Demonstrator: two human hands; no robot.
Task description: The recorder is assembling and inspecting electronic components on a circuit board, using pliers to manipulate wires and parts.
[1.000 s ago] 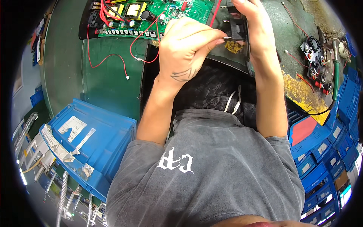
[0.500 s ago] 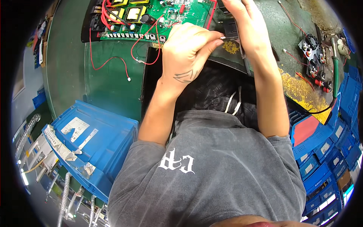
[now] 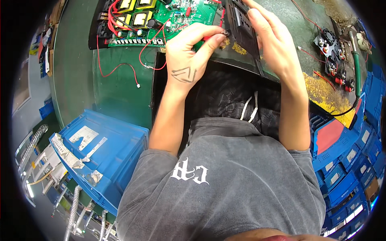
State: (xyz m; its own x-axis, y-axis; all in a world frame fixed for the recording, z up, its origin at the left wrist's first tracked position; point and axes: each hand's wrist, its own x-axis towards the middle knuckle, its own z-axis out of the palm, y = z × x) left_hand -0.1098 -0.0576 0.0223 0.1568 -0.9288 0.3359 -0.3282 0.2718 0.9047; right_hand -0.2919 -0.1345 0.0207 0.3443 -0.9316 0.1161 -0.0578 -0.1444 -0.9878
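My right hand (image 3: 277,44) grips a black slotted panel (image 3: 241,29), which stands tilted on edge over the bench, its lower corner toward me. The thumb lies along the panel; some of the other fingers are hidden behind it. Just left of the panel, my left hand (image 3: 191,52) has thumb and forefinger pinched at a small dark piece (image 3: 226,33), too small to make out. Something red shows under those fingertips. Beyond the left hand lies a green circuit board (image 3: 177,30) with yellow-wrapped transformers (image 3: 141,20) and red wires.
A thin red wire with a white plug (image 3: 138,85) trails over the green bench (image 3: 116,86). At right are a fan with red terminals (image 3: 331,52) and a green-handled soldering iron (image 3: 357,72). A blue crate (image 3: 104,140) stands at left; blue bins (image 3: 341,176) are stacked at right.
The black panel has swung up and now shows more of its slotted face. My left hand has shifted a little left and up, still pinching; my right hand has turned along with the panel.
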